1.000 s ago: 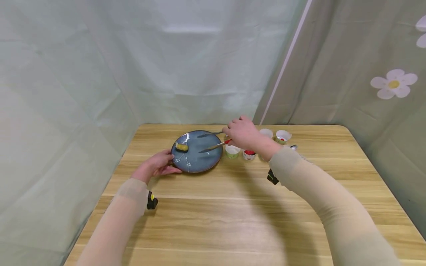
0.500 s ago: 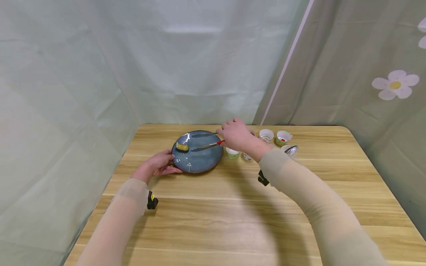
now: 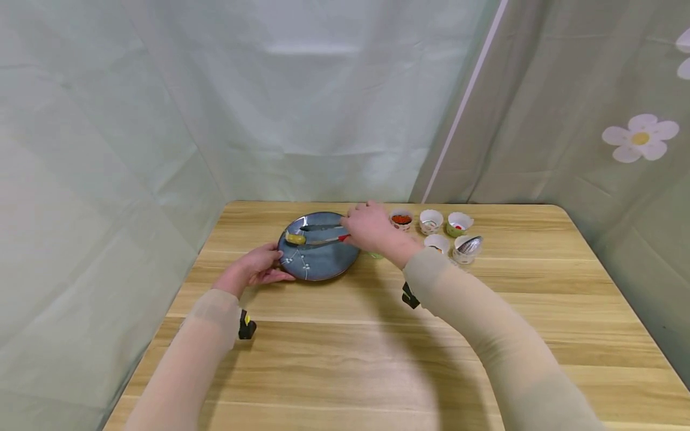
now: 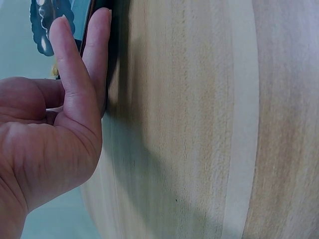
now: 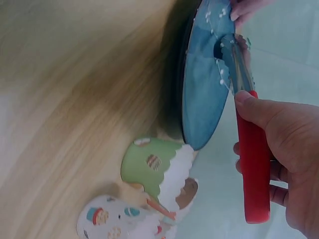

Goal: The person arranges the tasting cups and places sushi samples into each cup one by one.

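My left hand (image 3: 260, 264) holds the near-left edge of a round blue plate (image 3: 323, 263) with a white branch pattern, thumb over the rim and fingers beneath. On the plate lies a small yellow-topped piece (image 3: 294, 239) with a dark side. From the right, my right hand (image 3: 372, 227) grips the red handles of metal tongs (image 5: 255, 164). Their arms stand apart over the plate, and their tips are beside the yellow-topped piece; whether they touch it I cannot tell. In the left wrist view, the scalloped tong tip (image 4: 50, 25) shows beyond the fingers.
Several paper cups stand right of the plate. One cup (image 3: 401, 227) holds orange-red bits, another cup (image 3: 463, 256) a silvery piece. A green cup (image 5: 149, 164), close to the plate, is mostly hidden by my right hand in the head view. A curtain hangs behind the table (image 3: 323, 359).
My right hand has moved left with the tongs, bringing their tips across the plate to the yellow-topped piece. More cups have come into sight. The left hand and plate have stayed in place.
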Demonstrator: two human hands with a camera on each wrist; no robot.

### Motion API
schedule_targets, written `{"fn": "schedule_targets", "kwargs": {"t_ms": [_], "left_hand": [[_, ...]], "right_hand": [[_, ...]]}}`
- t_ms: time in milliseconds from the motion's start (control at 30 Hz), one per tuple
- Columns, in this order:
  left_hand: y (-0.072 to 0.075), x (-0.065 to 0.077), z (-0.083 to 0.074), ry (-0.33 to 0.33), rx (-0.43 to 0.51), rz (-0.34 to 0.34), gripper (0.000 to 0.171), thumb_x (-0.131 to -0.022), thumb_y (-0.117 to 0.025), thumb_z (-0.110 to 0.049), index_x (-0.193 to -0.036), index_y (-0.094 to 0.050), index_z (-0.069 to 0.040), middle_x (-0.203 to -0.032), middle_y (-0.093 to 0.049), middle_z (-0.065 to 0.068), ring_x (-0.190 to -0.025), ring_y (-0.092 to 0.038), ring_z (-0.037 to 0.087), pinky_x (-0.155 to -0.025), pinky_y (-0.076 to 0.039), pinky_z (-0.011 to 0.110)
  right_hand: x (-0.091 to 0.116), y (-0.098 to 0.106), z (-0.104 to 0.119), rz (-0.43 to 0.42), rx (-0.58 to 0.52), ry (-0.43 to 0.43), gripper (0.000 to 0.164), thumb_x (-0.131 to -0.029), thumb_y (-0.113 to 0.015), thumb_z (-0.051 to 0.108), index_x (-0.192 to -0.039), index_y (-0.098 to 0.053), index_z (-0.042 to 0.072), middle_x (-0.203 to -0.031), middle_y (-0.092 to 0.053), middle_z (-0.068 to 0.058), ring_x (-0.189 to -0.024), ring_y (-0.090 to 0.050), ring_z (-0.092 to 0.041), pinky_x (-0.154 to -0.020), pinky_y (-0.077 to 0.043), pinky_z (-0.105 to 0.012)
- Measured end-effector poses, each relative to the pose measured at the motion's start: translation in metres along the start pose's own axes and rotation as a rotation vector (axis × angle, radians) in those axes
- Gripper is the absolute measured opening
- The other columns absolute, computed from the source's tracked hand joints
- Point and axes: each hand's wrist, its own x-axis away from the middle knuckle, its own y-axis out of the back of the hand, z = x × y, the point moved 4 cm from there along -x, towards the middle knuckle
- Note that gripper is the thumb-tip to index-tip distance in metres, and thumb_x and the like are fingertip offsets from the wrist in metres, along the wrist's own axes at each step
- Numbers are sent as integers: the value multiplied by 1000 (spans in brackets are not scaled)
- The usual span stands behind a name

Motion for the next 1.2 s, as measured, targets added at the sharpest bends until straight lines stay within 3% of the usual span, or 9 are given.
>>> {"fn": "schedule_targets", "kwargs": {"t_ms": [633, 900, 1200], "left_hand": [[-2, 0, 1, 6, 11, -9, 58, -114, -25, -18, -166, 2, -21, -135, -46, 29, -87, -76, 32, -79, -61, 33], [-1, -1, 1, -10, 3, 13, 56, -114, -23, -17, -165, 0, -18, -127, -55, 26, -85, -76, 31, -75, -62, 30], [0, -1, 1, -2, 9, 7, 57, -114, -23, -18, -166, 0, -20, -130, -53, 26, -83, -76, 29, -76, -62, 31]], "right_hand": [[-10, -9, 11, -38, -40, -1, 34, -96, -67, 53, -115, -73, 25, -106, -70, 2, -99, -63, -21, -88, -45, -42], [-12, -11, 11, -51, -59, 4, 31, -96, -68, 52, -109, -73, 25, -99, -68, 2, -95, -63, -21, -86, -43, -41], [-11, -11, 11, -38, -97, -2, 29, -95, -69, 51, -105, -74, 24, -98, -69, 2, -93, -62, -20, -84, -41, -41]]}}
